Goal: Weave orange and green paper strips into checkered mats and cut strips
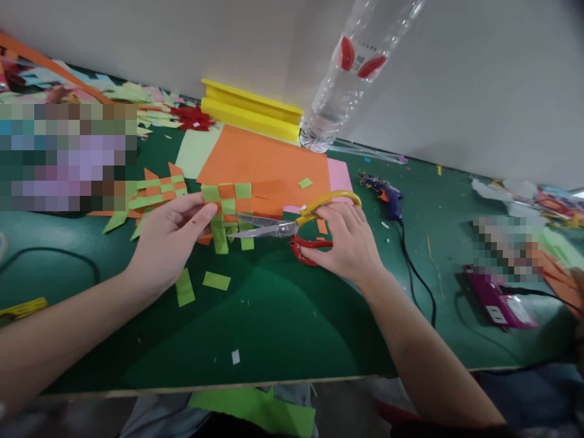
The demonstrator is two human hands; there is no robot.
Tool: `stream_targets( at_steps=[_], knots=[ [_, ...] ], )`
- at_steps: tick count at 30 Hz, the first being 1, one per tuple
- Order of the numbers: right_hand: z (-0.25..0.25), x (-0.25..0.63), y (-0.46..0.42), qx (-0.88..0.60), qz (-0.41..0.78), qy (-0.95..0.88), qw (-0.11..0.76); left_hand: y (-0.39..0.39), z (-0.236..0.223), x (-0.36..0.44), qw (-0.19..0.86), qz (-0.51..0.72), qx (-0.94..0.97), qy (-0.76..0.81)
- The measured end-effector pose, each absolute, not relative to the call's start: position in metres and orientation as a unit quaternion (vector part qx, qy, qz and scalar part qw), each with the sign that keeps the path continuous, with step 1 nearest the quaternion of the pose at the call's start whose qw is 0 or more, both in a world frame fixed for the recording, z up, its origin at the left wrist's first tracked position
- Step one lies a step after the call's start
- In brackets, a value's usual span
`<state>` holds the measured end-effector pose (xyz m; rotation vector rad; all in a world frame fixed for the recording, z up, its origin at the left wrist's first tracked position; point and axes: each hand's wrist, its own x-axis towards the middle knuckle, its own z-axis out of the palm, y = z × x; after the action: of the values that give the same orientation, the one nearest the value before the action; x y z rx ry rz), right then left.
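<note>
My left hand [171, 237] pinches a small woven mat of green and orange paper strips [227, 210] and holds it just above the green table [274, 310]. My right hand [347, 238] grips scissors [292, 226] with one yellow and one red handle loop. Their blades point left and meet the green strip ends hanging from the mat. Cut green paper pieces [201, 283] lie on the table below my left hand. A second woven green and orange piece [152, 191] lies to the left, behind my left hand.
An orange sheet [269, 161] lies behind the mat, over pale green and pink sheets. A clear plastic bottle [351, 67] and a yellow folded card [250, 109] stand by the wall. A blue glue gun [385, 194] with a black cord lies right, a purple device [499, 301] further right. Paper scraps pile up far left.
</note>
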<state>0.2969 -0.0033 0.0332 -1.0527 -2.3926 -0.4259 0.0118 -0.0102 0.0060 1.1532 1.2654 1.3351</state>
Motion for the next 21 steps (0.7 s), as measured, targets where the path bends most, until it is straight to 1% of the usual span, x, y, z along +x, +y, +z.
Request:
stream_targets(
  at_steps=[4, 9, 14, 21],
  knots=[
    [0.0330, 0.2955, -0.0035, -0.376, -0.166, -0.880, 0.239, -0.0100, 0.0056, 0.0148, 0.535, 0.552, 0.393, 0.505],
    [0.0331, 0.2960, -0.0028, -0.370, -0.167, -0.881, 0.243, -0.0100, 0.0079, 0.0178, 0.579, 0.554, 0.319, 0.507],
    [0.0346, 0.2972, -0.0025, -0.364, -0.166, -0.886, 0.234, -0.0104, 0.0105, 0.0182, 0.582, 0.565, 0.312, 0.495],
    [0.0360, 0.2988, -0.0016, -0.365, -0.148, -0.891, 0.228, -0.0059, 0.0143, 0.0187, 0.558, 0.574, 0.318, 0.508]
  ],
)
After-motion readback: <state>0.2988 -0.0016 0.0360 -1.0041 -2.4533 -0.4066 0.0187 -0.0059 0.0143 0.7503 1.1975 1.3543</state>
